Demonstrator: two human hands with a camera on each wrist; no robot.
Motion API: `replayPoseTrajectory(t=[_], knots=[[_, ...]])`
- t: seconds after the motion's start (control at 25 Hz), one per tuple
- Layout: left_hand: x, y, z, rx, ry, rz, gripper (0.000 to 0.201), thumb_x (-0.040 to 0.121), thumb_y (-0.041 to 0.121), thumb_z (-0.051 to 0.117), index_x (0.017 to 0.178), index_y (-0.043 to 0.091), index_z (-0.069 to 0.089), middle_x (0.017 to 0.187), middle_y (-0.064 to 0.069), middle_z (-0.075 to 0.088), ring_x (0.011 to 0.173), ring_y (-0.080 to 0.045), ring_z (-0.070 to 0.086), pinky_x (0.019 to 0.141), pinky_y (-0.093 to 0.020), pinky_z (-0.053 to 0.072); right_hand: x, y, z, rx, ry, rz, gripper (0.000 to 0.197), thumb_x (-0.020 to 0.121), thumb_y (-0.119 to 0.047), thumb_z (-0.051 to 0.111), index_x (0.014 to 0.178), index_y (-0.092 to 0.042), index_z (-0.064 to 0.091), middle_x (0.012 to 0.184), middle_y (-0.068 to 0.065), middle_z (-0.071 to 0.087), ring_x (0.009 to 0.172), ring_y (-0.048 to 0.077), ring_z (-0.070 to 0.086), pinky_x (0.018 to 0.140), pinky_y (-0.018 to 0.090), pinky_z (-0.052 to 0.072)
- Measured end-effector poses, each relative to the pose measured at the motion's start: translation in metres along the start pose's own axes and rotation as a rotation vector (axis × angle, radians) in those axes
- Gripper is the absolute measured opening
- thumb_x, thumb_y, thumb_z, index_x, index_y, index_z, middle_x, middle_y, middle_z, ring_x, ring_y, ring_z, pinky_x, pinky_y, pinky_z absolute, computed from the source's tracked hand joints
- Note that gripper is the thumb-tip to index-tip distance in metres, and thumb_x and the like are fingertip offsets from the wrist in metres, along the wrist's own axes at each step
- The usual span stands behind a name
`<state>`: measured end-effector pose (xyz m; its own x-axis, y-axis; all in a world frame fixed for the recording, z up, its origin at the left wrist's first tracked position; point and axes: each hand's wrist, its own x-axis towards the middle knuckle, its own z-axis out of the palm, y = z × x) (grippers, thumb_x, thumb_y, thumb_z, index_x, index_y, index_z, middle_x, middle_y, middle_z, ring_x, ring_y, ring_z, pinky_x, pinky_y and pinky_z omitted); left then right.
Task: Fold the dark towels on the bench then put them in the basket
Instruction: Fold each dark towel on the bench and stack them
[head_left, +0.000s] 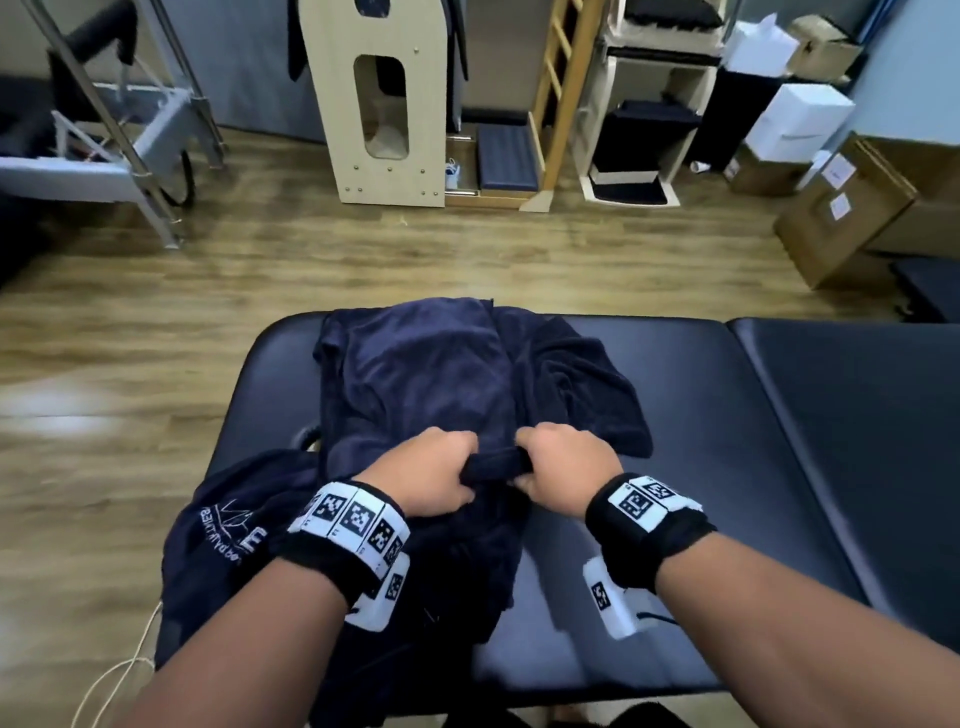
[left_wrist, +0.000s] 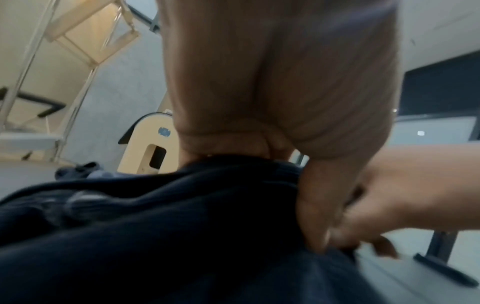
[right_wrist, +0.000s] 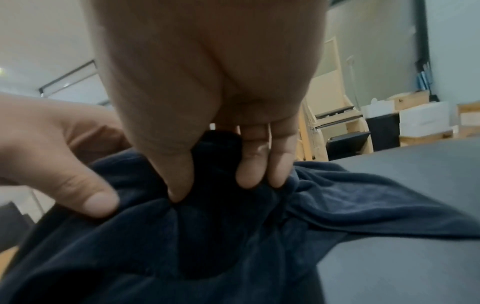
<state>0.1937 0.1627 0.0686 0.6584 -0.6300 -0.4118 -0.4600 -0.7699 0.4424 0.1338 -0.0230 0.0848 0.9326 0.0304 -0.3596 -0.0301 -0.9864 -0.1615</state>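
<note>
A dark navy towel (head_left: 415, 374) lies spread and rumpled on the left end of the black padded bench (head_left: 753, 441). A second dark towel (head_left: 587, 384) is bunched under it on the right. My left hand (head_left: 441, 475) and right hand (head_left: 558, 462) sit close together at the towel's near edge, each gripping a bunched fold of it (head_left: 496, 465). The right wrist view shows my right hand (right_wrist: 223, 185) with thumb and fingers curled round the dark towel (right_wrist: 233, 236). In the left wrist view my left hand (left_wrist: 306, 205) holds the towel (left_wrist: 155, 236). No basket shows in any frame.
A dark bag with white lettering (head_left: 228, 535) hangs over the bench's near left corner. Beyond the bench is wood floor (head_left: 363, 260), a wooden frame (head_left: 379, 104), a wooden ladder (head_left: 561, 104), shelves (head_left: 649, 130), and cardboard boxes (head_left: 841, 218) at right. The bench's right half is bare.
</note>
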Motion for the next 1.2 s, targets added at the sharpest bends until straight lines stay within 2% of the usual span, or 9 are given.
replayPoseTrajectory(t=[0.2,0.4,0.48,0.6,0.72,0.8,0.96,1.04,1.2], knots=[[0.013,0.003,-0.002,0.208,0.080,-0.078,0.019,0.075,0.034,0.061,0.092,0.026,0.054,0.093,0.005,0.063,0.095,-0.024,0.061,0.087,-0.044,0.046,-0.039,0.074,-0.014,0.138,0.126,0.320,0.024,0.076,-0.031,0.059,0.098,-0.024,0.052,0.110,0.003,0.064,0.102,0.035,0.064,0.081,0.039,0.052],[0.033,0.087,-0.009,-0.173,0.246,0.029,0.019,0.077,0.017,0.057,0.088,0.029,0.048,0.082,0.006,0.063,0.081,-0.020,0.060,0.070,-0.038,0.051,-0.091,0.171,-0.022,0.276,0.153,0.525,0.014,0.074,-0.027,0.058,0.084,-0.035,0.051,0.102,0.007,0.071,0.096,0.036,0.068,0.072,0.034,0.047],[0.048,0.146,-0.004,-0.177,0.274,0.133,0.027,0.074,0.012,0.056,0.094,0.030,0.050,0.088,0.007,0.064,0.086,-0.019,0.060,0.075,-0.039,0.051,-0.106,0.198,-0.021,0.298,0.136,0.484,0.014,0.074,-0.026,0.057,0.087,-0.033,0.056,0.107,0.006,0.072,0.100,0.035,0.067,0.076,0.035,0.052],[0.076,0.236,0.016,-0.046,0.249,0.254,0.043,0.067,0.014,0.051,0.105,0.034,0.051,0.103,0.010,0.063,0.101,-0.021,0.060,0.086,-0.044,0.050,-0.125,0.224,-0.022,0.408,0.207,0.264,0.042,0.072,-0.035,0.060,0.114,-0.035,0.059,0.114,-0.004,0.071,0.106,0.026,0.066,0.084,0.036,0.055],[0.096,0.318,0.037,0.145,0.302,0.303,0.045,0.068,0.018,0.054,0.110,0.035,0.051,0.104,0.008,0.067,0.103,-0.022,0.063,0.085,-0.044,0.049,-0.150,0.256,-0.029,0.516,0.320,0.122,0.030,0.077,-0.026,0.059,0.107,-0.027,0.060,0.103,0.004,0.074,0.100,0.033,0.065,0.076,0.037,0.052],[0.108,0.359,0.043,0.267,0.399,0.230,0.044,0.071,0.023,0.056,0.114,0.035,0.051,0.103,0.006,0.069,0.103,-0.023,0.064,0.085,-0.042,0.045,-0.168,0.299,-0.035,0.529,0.359,0.173,0.024,0.081,-0.017,0.058,0.105,-0.022,0.065,0.100,0.006,0.075,0.102,0.035,0.064,0.076,0.037,0.049],[0.116,0.400,0.044,0.018,0.421,0.060,0.035,0.075,0.022,0.064,0.108,0.029,0.056,0.086,0.007,0.067,0.092,-0.023,0.063,0.081,-0.036,0.045,-0.199,0.393,-0.035,0.611,0.449,0.325,0.037,0.079,-0.008,0.058,0.107,-0.030,0.070,0.102,-0.002,0.077,0.104,0.030,0.068,0.087,0.034,0.052],[0.119,0.413,0.044,-0.141,0.405,0.044,0.027,0.075,0.017,0.066,0.100,0.026,0.066,0.082,0.008,0.068,0.088,-0.018,0.065,0.077,-0.027,0.048,-0.205,0.420,-0.034,0.670,0.449,0.325,0.040,0.081,-0.009,0.063,0.108,-0.037,0.068,0.107,-0.006,0.075,0.092,0.021,0.070,0.084,0.029,0.050],[0.139,0.444,0.049,-0.152,0.345,0.258,0.033,0.070,0.000,0.060,0.089,0.025,0.072,0.088,0.007,0.066,0.086,-0.012,0.060,0.080,-0.023,0.046,-0.202,0.421,-0.046,0.910,0.389,0.025,0.090,0.078,-0.013,0.082,0.149,-0.045,0.037,0.141,-0.028,0.042,0.077,0.006,0.064,0.078,0.013,0.049]])
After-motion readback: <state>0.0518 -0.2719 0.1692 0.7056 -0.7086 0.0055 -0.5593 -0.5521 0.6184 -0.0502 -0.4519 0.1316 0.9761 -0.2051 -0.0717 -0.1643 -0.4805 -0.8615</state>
